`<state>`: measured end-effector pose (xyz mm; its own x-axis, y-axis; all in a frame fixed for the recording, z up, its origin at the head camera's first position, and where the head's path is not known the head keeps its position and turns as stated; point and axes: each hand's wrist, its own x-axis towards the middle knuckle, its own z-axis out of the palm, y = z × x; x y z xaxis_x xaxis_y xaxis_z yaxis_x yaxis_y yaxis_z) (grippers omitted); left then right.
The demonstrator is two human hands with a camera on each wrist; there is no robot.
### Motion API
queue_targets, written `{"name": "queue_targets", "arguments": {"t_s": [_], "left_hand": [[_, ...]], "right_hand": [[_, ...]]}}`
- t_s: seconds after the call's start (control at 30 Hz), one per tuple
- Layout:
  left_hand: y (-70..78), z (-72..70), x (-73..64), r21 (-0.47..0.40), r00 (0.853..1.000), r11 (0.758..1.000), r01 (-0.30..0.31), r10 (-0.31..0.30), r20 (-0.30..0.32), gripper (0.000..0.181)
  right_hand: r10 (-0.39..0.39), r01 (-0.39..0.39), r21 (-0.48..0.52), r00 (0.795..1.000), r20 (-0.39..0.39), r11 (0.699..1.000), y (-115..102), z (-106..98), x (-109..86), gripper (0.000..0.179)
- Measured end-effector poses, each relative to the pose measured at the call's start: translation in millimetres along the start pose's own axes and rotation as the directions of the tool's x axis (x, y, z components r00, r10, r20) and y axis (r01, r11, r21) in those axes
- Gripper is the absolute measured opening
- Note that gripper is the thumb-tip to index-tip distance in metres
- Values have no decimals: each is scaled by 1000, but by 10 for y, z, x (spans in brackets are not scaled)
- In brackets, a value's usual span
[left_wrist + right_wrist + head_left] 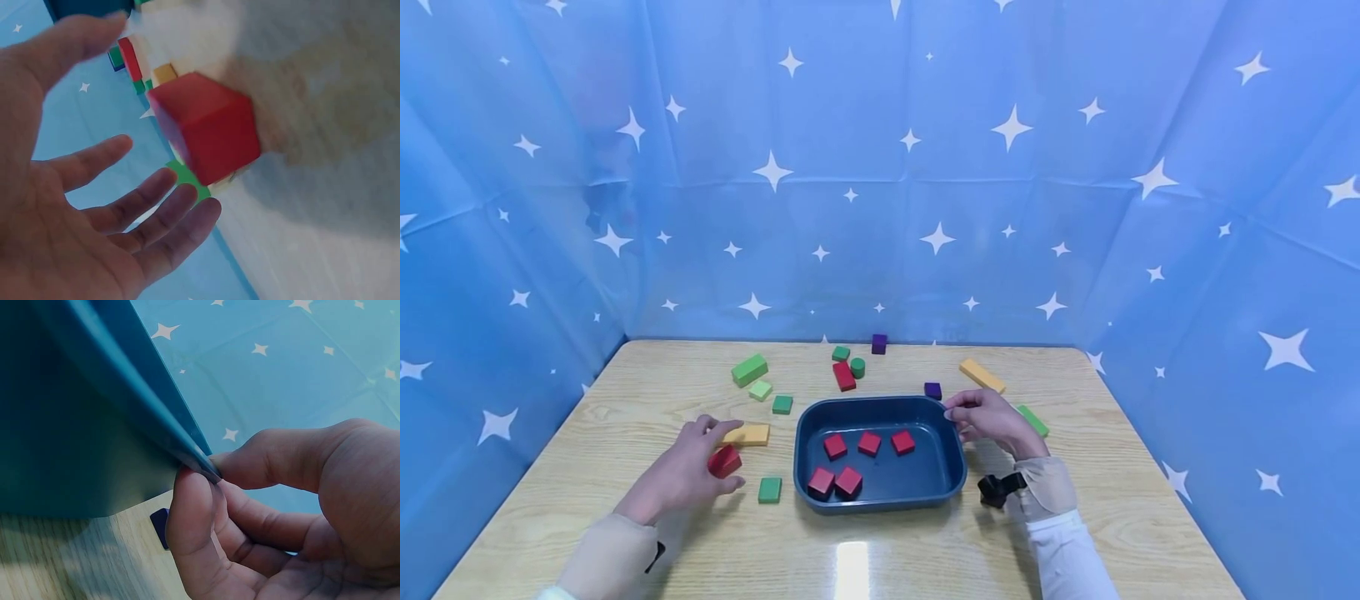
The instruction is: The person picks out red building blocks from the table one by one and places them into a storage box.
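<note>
My left hand (681, 468) is spread around a red block (724, 462) on the left side of the table. In the left wrist view the thumb and fingers stand apart from this red block (215, 128), which rests on the tabletop. My right hand (992, 421) pinches the right rim of a dark blue tray (917, 487) between thumb and fingers. Close up in the right wrist view, the thumb presses on the tray's rim (150, 403) with the index finger opposite. Several red blocks lie inside the tray, one of them a red cube (902, 442).
Beside the left hand lie a yellow block (751, 435) and a green square block (770, 490). Behind the tray are a red block (844, 377), a green cylinder (857, 367) and purple cubes (932, 390). A yellow bar (982, 376) and green bar (1033, 421) lie near the right hand.
</note>
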<state>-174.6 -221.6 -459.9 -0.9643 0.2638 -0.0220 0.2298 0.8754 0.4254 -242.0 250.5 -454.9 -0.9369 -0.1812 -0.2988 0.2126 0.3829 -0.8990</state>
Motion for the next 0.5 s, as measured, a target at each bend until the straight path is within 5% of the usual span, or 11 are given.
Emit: {"name": "queue_targets", "arguments": {"t_s": [0.27, 0.5], "left_hand": [[1, 50, -42, 15, 1000, 1000, -13, 13, 14, 49], [17, 58, -14, 25, 1000, 1000, -1, 0, 30, 43]], "right_hand": [[-2, 2, -5, 1000, 3, 1000, 12, 2, 6, 25], [8, -8, 32, 1000, 7, 999, 11, 5, 17, 24]]}}
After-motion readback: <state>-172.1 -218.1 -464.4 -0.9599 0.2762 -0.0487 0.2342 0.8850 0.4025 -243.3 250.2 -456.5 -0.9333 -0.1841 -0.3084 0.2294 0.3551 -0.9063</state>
